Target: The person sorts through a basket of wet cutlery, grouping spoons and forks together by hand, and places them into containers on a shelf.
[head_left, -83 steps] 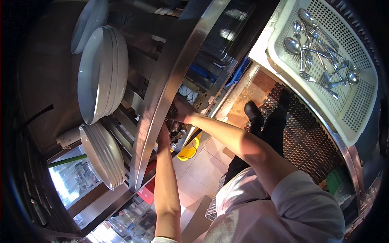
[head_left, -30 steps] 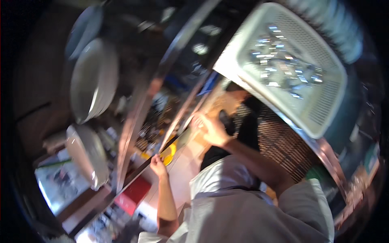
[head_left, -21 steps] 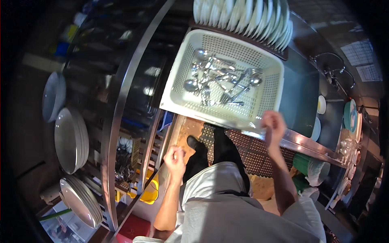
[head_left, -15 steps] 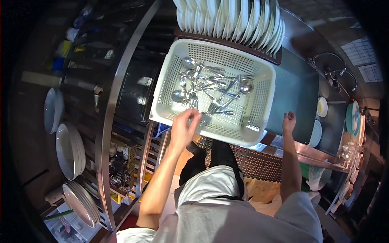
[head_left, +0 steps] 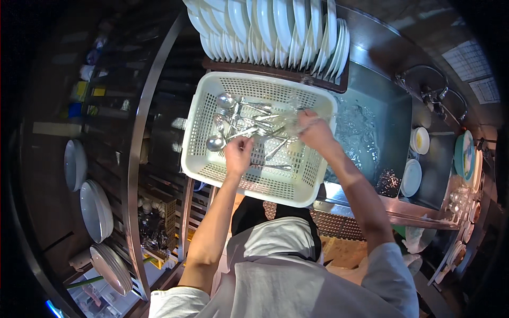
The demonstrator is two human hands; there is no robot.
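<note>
A pale perforated plastic basket (head_left: 249,193) holds loose metal cutlery, mostly forks and spoons. Two round-bowled spoons (head_left: 216,143) lie at its left side, and a long-handled piece of cutlery (head_left: 275,166) lies apart near the front. My left hand (head_left: 239,153) is inside the basket over the near edge of the pile, its fingers pinched together; whatever is between them is hidden. At the right of the pile, my right hand (head_left: 314,130) reaches down among the cutlery. A silvery blur surrounds its fingers, so their grip is unclear.
White plates (head_left: 283,26) stand upright in a brown rack behind the basket. To the right is a sink of churning water (head_left: 360,132), with a faucet (head_left: 435,98) and small bowls (head_left: 419,140) beyond. Stacked plates (head_left: 95,212) sit on shelves at left, behind a metal post (head_left: 139,132).
My right hand has moved from over the sink into the basket, and my left hand has gone further in among the cutlery. The sink water, calm before, is now splashing.
</note>
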